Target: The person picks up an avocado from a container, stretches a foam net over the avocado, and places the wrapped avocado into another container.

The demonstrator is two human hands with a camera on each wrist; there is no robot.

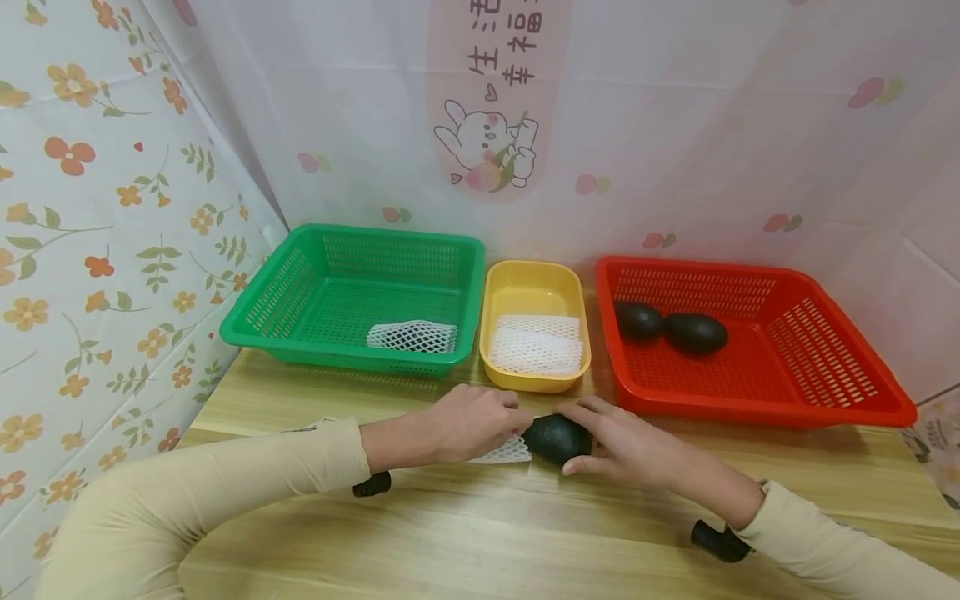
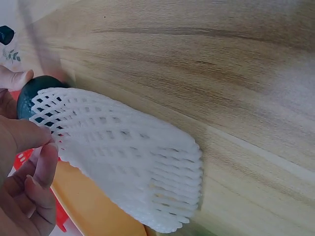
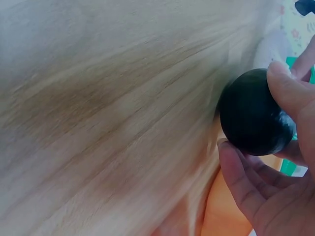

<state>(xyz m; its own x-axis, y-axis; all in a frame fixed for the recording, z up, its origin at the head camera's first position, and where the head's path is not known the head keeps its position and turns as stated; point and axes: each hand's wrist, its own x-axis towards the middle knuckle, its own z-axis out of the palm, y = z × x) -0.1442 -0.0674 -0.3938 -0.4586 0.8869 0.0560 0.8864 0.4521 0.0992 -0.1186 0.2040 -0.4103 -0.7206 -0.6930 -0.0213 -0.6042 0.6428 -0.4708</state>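
Near, mid-table [image 1: 465, 533]: left hand [image 1: 471, 425] pinches the mouth of a white foam net [image 2: 123, 147]; right hand [image 1: 633, 442] grips a dark avocado [image 1: 557, 440], its left end just inside that mouth. Risks, my read: mesh could tear if the pinch pulls hard on a few strands; net could bunch if the avocado goes in skewed; smooth skin could slip from a light grip and roll. Far side: green basket [image 1: 390, 292] left, one netted item, dark through mesh. Yellow tray [image 1: 532, 286] middle, spare nets [image 1: 536, 343]. Red basket [image 1: 750, 367] right, two bare avocados [image 1: 696, 332].
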